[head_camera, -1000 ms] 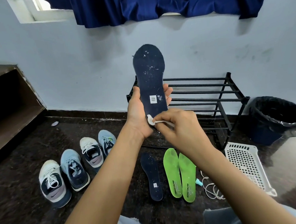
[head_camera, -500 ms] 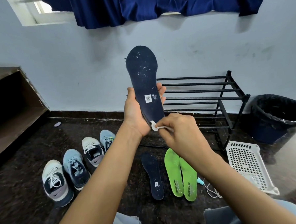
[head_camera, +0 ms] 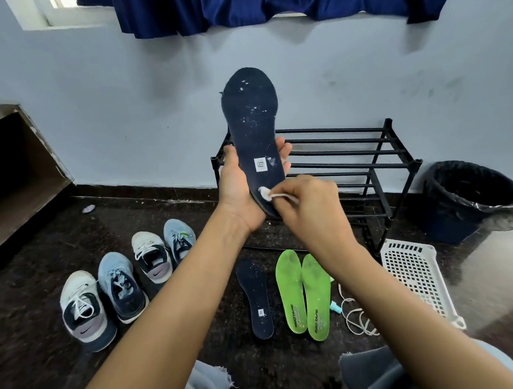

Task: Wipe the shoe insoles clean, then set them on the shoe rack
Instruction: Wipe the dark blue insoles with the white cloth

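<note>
**Steadily upward from the heel**

Keep the right hand (head_camera: pixel 306 209), fingers curled and pinching the white wipe (head_camera: pixel 264 192), pressed against the heel end of the navy insole (head_camera: pixel 253 129). Work toward the toe in short strokes, lifting the pale specks (head_camera: pixel 255 108). Brace with the left hand (head_camera: pixel 239 192), thumb and fingers clamped round the insole's waist, palm backing the soft foam against bending. Leave the second navy insole (head_camera: pixel 256 298) and green insoles (head_camera: pixel 291 284) on the floor (head_camera: pixel 35 369) below for later; by the wall (head_camera: pixel 125 97), save the shoe rack (head_camera: pixel 336 153) for finished pieces.
</note>
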### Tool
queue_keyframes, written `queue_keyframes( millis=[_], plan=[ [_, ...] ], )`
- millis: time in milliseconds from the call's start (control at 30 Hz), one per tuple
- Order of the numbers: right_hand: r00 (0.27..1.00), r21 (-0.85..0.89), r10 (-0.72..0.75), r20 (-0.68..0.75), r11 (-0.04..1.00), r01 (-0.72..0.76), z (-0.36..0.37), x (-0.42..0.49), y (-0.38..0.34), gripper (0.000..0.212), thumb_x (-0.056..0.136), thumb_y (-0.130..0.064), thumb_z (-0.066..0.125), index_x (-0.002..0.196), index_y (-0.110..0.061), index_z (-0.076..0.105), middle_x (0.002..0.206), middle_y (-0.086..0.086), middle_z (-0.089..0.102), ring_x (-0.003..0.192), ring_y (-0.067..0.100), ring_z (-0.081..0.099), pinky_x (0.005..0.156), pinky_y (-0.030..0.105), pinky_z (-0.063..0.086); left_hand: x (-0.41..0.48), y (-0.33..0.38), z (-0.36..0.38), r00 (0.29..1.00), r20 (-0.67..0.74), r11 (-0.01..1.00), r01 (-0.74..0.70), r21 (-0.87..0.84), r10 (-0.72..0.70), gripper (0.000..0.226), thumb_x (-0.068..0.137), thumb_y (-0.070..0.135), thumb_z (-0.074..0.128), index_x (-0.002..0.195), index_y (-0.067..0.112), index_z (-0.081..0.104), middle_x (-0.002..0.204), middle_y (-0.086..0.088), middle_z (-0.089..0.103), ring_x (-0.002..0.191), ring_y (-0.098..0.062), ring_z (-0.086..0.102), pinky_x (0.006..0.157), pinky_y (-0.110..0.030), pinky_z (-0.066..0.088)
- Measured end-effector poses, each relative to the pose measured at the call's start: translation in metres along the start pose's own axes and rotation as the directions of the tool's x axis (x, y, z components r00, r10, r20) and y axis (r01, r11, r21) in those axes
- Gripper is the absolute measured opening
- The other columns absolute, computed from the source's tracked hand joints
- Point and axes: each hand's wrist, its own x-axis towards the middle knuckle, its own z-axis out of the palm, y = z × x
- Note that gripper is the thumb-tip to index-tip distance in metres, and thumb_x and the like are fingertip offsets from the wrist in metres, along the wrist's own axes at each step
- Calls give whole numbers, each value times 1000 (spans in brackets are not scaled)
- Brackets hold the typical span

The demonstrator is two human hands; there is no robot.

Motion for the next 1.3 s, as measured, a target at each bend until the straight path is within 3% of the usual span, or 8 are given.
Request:
queue_keyframes(
  millis=[200, 333, 567, 667, 867, 1033, 1200, 1300],
  plan=[
    [997, 214, 72, -18, 975, -67, 2, 4, -6, 13, 80, -10, 68, 84, -18, 77, 76, -7, 70, 74, 2, 60, 63, 4, 38, 1, -2, 1, 1000, -18, 1000, -3, -28, 3, 68, 102, 54, 14, 108, 7, 62, 94, -7, 67, 98, -19, 66, 97, -29, 45],
    [995, 107, 8, 104, 994, -19, -4, 2, -1, 12, 81, -11, 66, 86, -17, 76, 78, 1, 72, 70, 11, 63, 62, 13, 41, -2, 1, 0, 1000, -7, 1000, 7, -17, -7, 68, 102, 55, 14, 107, 8, 63, 94, -6, 67, 101, -19, 65, 101, -31, 42],
    [979, -75, -91, -181, 994, 78, 6, 8, 1, 11, 76, -3, 64, 82, -6, 72, 74, 12, 65, 66, 30, 61, 63, 33, 45, -3, -5, 7, 999, 30, 999, 27, -45, -26, 69, 101, 57, 13, 103, 9, 63, 92, -6, 67, 100, -18, 64, 91, -31, 47],
    [991, 77, -88, -103, 992, 96, 5, 4, -4, 14, 77, -6, 63, 82, -9, 75, 77, 10, 70, 71, 27, 64, 68, 27, 42, -1, -2, 4, 1000, 16, 999, 12, -43, -11, 72, 101, 58, 12, 105, 8, 63, 92, -6, 67, 98, -18, 65, 92, -31, 46],
    [972, -160, -132, -192, 982, 102, 3, 15, 3, 13, 76, -1, 61, 82, -3, 72, 77, 15, 64, 70, 33, 61, 63, 29, 40, -3, -3, 9, 997, 67, 999, 31, -41, -29, 65, 100, 59, 18, 112, 9, 58, 94, -5, 63, 102, -18, 61, 89, -30, 50],
    [996, 127, -78, -36, 989, 82, 1, 7, -5, 17, 78, -2, 65, 85, -12, 76, 80, 4, 71, 74, 11, 60, 67, 7, 38, -1, -1, 3, 1000, 21, 999, 3, -47, -2, 65, 101, 55, 17, 104, 7, 61, 90, -7, 65, 100, -20, 64, 95, -32, 46],
    [975, -103, -120, -186, 989, 103, 0, 16, 5, 15, 75, -3, 63, 85, -7, 74, 76, 12, 66, 67, 27, 61, 64, 20, 35, -1, -1, 8, 999, 48, 998, 25, -54, -22, 68, 100, 59, 15, 104, 9, 61, 89, -7, 64, 98, -19, 62, 88, -32, 49],
    [991, 75, -76, -112, 994, 84, 3, 10, 1, 16, 77, -5, 65, 85, -13, 76, 79, 4, 70, 71, 10, 61, 65, 7, 37, 0, 0, 5, 1000, 19, 999, 13, -45, -12, 68, 101, 57, 15, 102, 8, 62, 89, -6, 65, 96, -19, 64, 96, -33, 48]
  ],
)
